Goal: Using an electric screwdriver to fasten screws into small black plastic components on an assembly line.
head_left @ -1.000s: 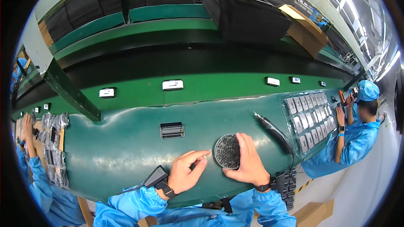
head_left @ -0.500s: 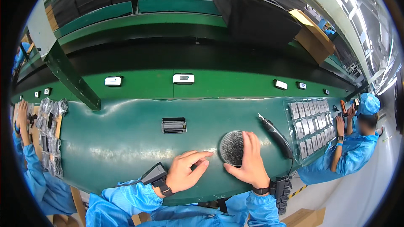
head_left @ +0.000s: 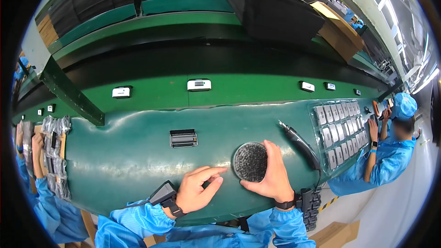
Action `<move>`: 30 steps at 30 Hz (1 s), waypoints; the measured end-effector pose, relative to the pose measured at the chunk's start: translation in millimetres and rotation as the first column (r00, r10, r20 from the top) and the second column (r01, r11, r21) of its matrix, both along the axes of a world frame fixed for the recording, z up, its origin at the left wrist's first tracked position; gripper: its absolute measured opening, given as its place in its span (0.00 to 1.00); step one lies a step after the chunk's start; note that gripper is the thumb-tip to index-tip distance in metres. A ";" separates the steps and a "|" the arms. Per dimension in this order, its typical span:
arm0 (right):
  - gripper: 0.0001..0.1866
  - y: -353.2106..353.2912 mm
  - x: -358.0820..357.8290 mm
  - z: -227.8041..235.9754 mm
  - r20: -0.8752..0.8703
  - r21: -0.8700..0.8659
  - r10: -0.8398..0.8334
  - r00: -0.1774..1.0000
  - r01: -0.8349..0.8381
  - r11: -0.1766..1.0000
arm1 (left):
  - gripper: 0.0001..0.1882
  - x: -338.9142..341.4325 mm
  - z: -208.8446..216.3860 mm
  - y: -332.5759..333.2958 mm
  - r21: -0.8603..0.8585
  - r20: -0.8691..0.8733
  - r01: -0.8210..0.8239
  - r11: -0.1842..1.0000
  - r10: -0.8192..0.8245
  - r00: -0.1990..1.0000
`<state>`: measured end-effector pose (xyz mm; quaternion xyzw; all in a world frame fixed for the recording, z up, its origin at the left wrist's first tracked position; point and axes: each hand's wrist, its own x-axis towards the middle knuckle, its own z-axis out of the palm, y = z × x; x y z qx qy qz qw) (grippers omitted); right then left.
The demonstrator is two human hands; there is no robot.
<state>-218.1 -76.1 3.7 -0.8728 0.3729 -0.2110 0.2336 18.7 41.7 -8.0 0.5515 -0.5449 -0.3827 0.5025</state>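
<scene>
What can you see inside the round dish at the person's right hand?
The round dish holds a mass of small dark pieces, too tiny to identify. Its bottom is hidden beneath them, and the right hand covers part of its right side.

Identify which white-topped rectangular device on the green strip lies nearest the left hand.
The white-topped rectangular device straight beyond the left hand; others lie farther left or right.

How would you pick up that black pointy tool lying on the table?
I'd wrap the right hand round the thick middle of the black tool, coming from above and the near side. It lies slanted, with its thin metal tip pointing away and its cord at the near end. That hand holds the round dish, so it should probably let go first.
</scene>
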 end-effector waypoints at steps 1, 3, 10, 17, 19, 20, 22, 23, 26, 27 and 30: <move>0.63 0.1 0.4 -1.6 0.003 -0.040 -0.028 1.000 0.028 0.999 | 0.14 0.2 0.4 -0.2 0.002 0.001 0.003 1.000 -0.003 1.000; 0.63 0.2 0.2 -1.0 0.008 -0.078 -0.060 0.998 0.060 0.995 | 0.15 0.8 1.6 -0.4 0.000 0.000 0.003 1.000 -0.003 1.000; 0.60 -0.5 2.5 0.6 0.008 -0.044 -0.021 1.000 0.021 0.999 | 0.15 2.3 4.3 -0.4 0.032 0.013 0.014 0.999 -0.014 1.000; 0.58 0.0 5.5 3.0 0.034 -0.074 -0.033 0.999 0.035 0.997 | 0.14 3.9 0.0 0.1 0.031 0.043 0.023 0.999 -0.024 0.999; 0.58 -0.6 3.2 1.4 0.065 -0.075 -0.044 0.997 0.048 0.996 | 0.14 1.8 0.3 -0.4 0.035 0.046 0.023 0.999 -0.025 0.999; 0.58 -1.2 2.0 1.4 0.078 -0.074 -0.044 0.996 0.050 0.996 | 0.14 1.6 -0.1 -0.4 0.036 0.049 0.014 0.999 -0.015 0.999; 0.58 -1.9 2.2 1.5 0.093 -0.069 -0.047 0.995 0.054 0.996 | 0.14 2.0 -0.8 -0.4 0.039 0.054 0.006 0.999 -0.008 0.998; 0.58 -2.0 3.5 1.7 0.059 -0.088 -0.033 0.998 0.038 0.995 | 0.15 2.5 -1.4 0.1 0.041 0.040 0.009 0.999 -0.011 0.999; 0.58 0.1 4.2 1.9 0.011 -0.105 0.005 1.000 -0.004 0.994 | 0.15 2.9 -0.6 0.5 0.038 0.035 0.011 0.999 -0.012 0.999; 0.59 -0.2 5.5 -2.2 0.052 -0.090 -0.052 0.997 0.057 0.994 | 0.15 2.9 0.1 0.3 0.033 0.042 0.010 0.999 -0.012 0.999; 0.59 0.1 5.7 0.5 0.063 -0.072 -0.065 0.996 0.069 0.995 | 0.15 6.0 0.3 0.7 0.039 0.040 0.019 0.999 -0.020 0.999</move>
